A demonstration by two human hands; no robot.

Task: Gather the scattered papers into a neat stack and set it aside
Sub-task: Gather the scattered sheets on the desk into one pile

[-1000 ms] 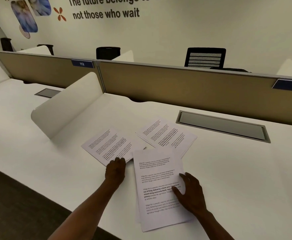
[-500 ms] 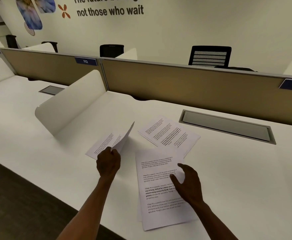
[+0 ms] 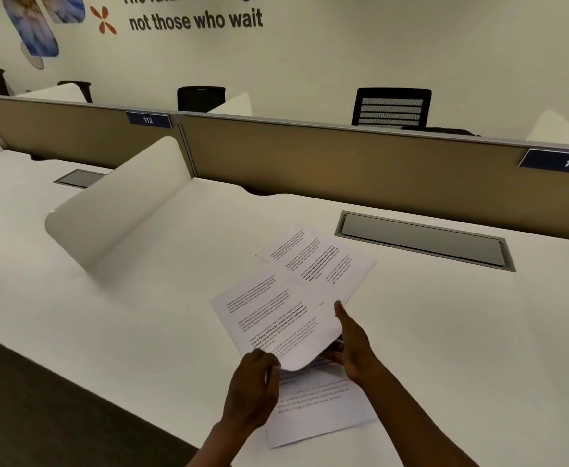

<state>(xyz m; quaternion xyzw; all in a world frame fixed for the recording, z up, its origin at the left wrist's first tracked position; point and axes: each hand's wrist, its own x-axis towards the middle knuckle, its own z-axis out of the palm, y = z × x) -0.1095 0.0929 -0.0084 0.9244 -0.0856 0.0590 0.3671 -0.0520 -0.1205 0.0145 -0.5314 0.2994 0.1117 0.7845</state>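
Three printed white sheets lie on the white desk (image 3: 445, 332). My left hand (image 3: 252, 389) grips the near corner of one sheet (image 3: 273, 318) and holds it lifted and curled above the near sheet (image 3: 320, 409), which lies flat on the desk. My right hand (image 3: 352, 345) is at the lifted sheet's right edge, thumb up beside it, fingers partly hidden under the paper. A third sheet (image 3: 320, 261) lies flat farther back, its near corner covered by the lifted sheet.
A white curved divider (image 3: 114, 210) stands to the left. A grey cable hatch (image 3: 424, 241) is set into the desk at the back right. A tan partition (image 3: 343, 163) runs along the back. The desk's front edge drops to dark floor (image 3: 40, 399) at the left.
My left hand has lifted the left sheet and carried it right, over the near sheet. My right hand has risen off the near sheet to the lifted sheet's right edge.
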